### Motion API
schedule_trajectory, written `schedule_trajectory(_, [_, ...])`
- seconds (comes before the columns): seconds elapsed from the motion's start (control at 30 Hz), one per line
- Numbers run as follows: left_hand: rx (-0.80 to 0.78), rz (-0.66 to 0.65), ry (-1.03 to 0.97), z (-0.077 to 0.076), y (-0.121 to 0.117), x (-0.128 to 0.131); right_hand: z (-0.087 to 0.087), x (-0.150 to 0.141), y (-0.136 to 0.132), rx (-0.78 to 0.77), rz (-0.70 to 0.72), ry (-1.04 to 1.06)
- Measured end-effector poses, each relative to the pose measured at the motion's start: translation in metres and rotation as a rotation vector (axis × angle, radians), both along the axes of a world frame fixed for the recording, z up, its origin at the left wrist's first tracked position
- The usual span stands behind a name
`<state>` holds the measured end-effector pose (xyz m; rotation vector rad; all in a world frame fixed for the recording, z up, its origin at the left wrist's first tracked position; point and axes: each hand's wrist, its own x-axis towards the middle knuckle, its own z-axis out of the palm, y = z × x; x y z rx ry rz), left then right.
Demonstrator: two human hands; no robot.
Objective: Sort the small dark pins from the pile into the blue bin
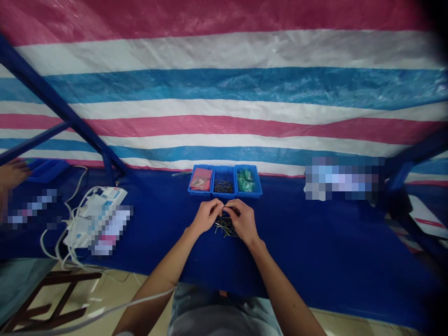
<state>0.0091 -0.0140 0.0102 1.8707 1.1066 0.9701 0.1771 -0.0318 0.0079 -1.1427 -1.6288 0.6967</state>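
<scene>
My left hand [207, 215] and my right hand [242, 219] meet fingertip to fingertip just in front of the bins. Both are closed in a pinch, and whatever lies between the fingers is too small to make out. Under them, on the blue table [294, 261], spreads a loose pile of thin metal pins or screws [227, 227]. Beyond the hands three blue bins stand side by side: the left bin [200, 192] holds a pink sheet with small pale pieces, the middle one dark screw-like pieces [224, 185], the right one green plastic packets [246, 180].
White power strips with tangled cables [94, 214] lie at the left. Another person's hand [14, 173] is near a blue tray [47, 170] at far left. Blue frame bars [66, 112] slant up on both sides before a striped sheet [224, 84]. A cable crosses my left forearm.
</scene>
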Motion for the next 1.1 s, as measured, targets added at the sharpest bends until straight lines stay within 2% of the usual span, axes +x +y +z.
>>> schedule_trajectory(0.33, [-0.025,0.000,-0.036,-0.0006,0.0015,0.0003,0.0022,0.0013,0.0000,0.034,0.003,-0.001])
schedule_trajectory(0.83, [0.028,0.026,-0.002,0.0003,0.0001,0.0013,-0.0062,-0.0017,-0.0004,0.023,-0.037,-0.189])
schedule_trajectory(1.1, [0.057,0.032,0.036,0.0008,-0.0003,0.0022,-0.0060,0.0024,0.0019,0.019,-0.111,-0.276])
